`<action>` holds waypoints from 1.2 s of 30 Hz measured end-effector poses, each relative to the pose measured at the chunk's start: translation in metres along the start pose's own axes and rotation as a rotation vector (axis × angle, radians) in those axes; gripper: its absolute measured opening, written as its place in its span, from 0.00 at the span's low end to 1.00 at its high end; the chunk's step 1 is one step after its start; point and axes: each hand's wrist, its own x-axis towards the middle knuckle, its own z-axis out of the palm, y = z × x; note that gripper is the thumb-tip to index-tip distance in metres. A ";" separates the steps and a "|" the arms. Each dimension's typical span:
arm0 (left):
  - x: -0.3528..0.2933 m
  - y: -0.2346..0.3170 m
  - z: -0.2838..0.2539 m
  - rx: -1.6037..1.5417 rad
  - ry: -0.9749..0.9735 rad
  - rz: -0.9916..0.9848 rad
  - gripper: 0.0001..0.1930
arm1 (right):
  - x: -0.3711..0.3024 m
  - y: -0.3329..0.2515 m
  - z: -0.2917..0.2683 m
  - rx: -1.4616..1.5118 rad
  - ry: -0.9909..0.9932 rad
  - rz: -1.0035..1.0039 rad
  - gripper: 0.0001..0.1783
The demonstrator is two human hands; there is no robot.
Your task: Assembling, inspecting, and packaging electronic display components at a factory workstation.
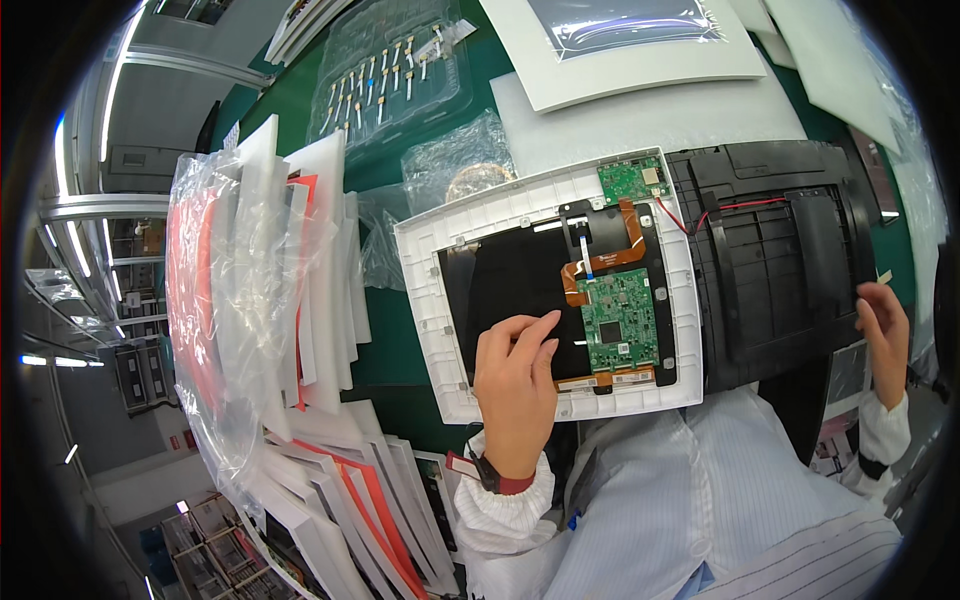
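My left hand [515, 390] hovers over the lower middle of a display panel's open back, its fingers bent. Thumb and fingertip are apart, with nothing visible between them. A white frame [418, 290] surrounds the black panel [500, 285]. To the right of the fingertips is a green circuit board [620, 320], with an orange flat cable [630, 245] above it. A smaller green board [632, 180] sits at the top right corner. Red and black wires [740, 205] run from it to a black back cover [770, 290]. My right hand [885, 335] is beside that cover's right edge, fingers apart, holding nothing visible.
Foam sheets and red-edged panels [310, 260] stand stacked at left, partly in clear plastic. A clear tray [390, 80] of small flat cables lies at the far side. Crumpled bubble wrap [455, 160] is behind the frame. A white-framed screen [630, 50] lies at the back.
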 end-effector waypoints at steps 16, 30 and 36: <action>0.031 0.009 0.017 -0.015 -0.316 -0.011 0.21 | -0.038 0.087 0.007 0.261 0.407 0.308 0.10; 0.081 -0.005 0.022 -0.240 -0.371 -0.279 0.06 | -0.030 0.081 0.009 0.197 0.362 0.270 0.10; 0.082 -0.006 0.027 -0.122 -0.414 -0.247 0.06 | -0.030 0.083 0.009 0.199 0.358 0.274 0.10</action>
